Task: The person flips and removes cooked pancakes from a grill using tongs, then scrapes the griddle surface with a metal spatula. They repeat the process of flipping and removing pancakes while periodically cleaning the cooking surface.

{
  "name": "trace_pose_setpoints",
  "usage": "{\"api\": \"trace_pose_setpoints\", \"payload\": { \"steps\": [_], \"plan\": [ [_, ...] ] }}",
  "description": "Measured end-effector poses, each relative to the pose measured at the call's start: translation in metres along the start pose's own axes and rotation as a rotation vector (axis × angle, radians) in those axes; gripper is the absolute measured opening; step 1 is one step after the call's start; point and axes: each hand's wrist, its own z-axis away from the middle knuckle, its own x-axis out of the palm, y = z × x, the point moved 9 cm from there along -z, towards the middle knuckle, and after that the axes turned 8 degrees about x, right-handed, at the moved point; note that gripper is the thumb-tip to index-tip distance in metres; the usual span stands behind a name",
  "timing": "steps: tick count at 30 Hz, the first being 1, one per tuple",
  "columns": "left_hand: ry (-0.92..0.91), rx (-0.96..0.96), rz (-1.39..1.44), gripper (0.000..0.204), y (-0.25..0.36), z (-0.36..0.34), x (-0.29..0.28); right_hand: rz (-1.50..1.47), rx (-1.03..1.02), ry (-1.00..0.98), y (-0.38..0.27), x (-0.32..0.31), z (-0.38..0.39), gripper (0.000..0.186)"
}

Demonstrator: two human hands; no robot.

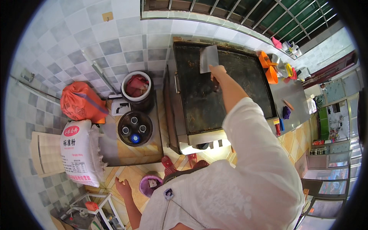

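My right arm stretches over a large black griddle. At its far left part, my right hand is closed round a wide metal scraper, whose broad flat blade lies against or just over the dark surface; which of the two I cannot tell. The handle is mostly hidden by the hand, though a dark end shows below it. Down at my left side, my left hand hangs with its fingers apart and holds nothing. It is nearest to a purple bin on the floor.
Orange bowls and other containers stand on a metal counter right of the griddle. To the left are a white-rimmed bucket, a dark round tub, a red-orange bag and a white flour sack. A barred window is behind.
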Motion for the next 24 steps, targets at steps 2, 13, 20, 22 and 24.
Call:
{"api": "trace_pose_setpoints", "payload": {
  "steps": [2,13,20,22,24],
  "plan": [
    [-0.011,0.000,0.057,0.055,0.005,-0.004,0.017,-0.094,0.113,0.019,0.014,-0.026,0.002,0.043],
    [-0.025,-0.008,0.063,0.056,0.002,-0.014,0.018,-0.053,0.057,-0.042,-0.009,0.039,-0.002,0.038],
    [0.038,0.002,0.063,0.056,-0.006,-0.010,-0.003,-0.139,0.018,0.007,0.019,-0.007,-0.032,0.044],
    [0.044,-0.061,0.011,0.056,-0.029,0.008,-0.008,-0.149,0.139,0.059,0.028,-0.025,-0.015,0.045],
    [0.006,-0.119,-0.004,0.055,-0.045,0.022,-0.007,-0.196,0.137,0.041,0.032,-0.019,-0.019,0.046]
  ]
}}
